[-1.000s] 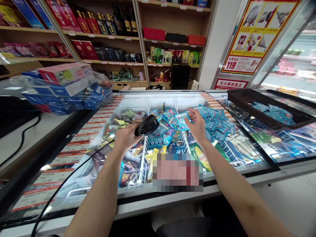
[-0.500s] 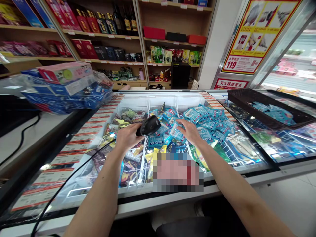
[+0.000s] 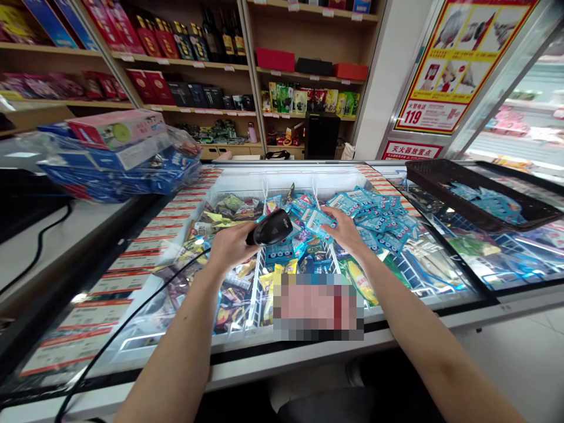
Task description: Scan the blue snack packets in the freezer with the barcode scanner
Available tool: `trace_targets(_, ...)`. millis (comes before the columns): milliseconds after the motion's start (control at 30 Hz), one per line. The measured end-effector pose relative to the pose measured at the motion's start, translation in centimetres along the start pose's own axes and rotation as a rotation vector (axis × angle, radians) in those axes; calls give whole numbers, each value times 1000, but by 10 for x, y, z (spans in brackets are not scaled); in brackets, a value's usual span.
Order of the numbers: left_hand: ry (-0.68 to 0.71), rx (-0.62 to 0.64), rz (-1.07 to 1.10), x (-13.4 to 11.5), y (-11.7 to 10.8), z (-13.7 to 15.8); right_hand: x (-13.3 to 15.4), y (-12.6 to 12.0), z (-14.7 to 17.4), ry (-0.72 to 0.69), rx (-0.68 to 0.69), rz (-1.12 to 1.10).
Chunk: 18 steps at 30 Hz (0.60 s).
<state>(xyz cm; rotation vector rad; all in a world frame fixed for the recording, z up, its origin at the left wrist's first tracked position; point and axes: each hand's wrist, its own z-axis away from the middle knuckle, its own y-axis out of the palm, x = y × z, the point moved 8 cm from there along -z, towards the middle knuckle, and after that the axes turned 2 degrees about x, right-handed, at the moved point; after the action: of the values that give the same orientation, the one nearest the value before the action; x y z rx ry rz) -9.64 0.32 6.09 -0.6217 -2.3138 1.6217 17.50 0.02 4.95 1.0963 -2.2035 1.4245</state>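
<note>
My left hand (image 3: 232, 244) is wrapped round the handle of a black barcode scanner (image 3: 275, 228), its head pointing right above the chest freezer. A black cable (image 3: 145, 296) runs from it down to the lower left. Between the fingers and thumb of my right hand (image 3: 344, 230) is a blue ice cream packet (image 3: 318, 223), printed side up, just right of the scanner head. Many similar blue packets (image 3: 383, 214) lie piled on the glass to the right of that hand. More lie below, among other wrapped ice creams.
The chest freezer (image 3: 211, 356) has white wire dividers (image 3: 254, 294) and a strip of price labels (image 3: 150, 247). On the right stands a dark brown basket (image 3: 449, 194) with blue packets. Plastic-wrapped boxes (image 3: 118, 155) sit at the left. Stocked shelves (image 3: 185, 59) stand behind.
The scanner in my left hand has shifted slightly right. My right hand has moved a little right, and the blue packet in it now shows more plainly, turned face up.
</note>
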Motion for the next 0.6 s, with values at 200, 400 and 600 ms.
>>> trace_targets(200,8,19,4,-9,-3,0,7,-5,2,-14,-60,-72)
trace_targets(400,32,20,0,-12,-2,0,8,-6,2,-28,-81,-80)
trace_targets(600,70,41,2,-17,-1,-1,5,-8,2,-20,-117,-68)
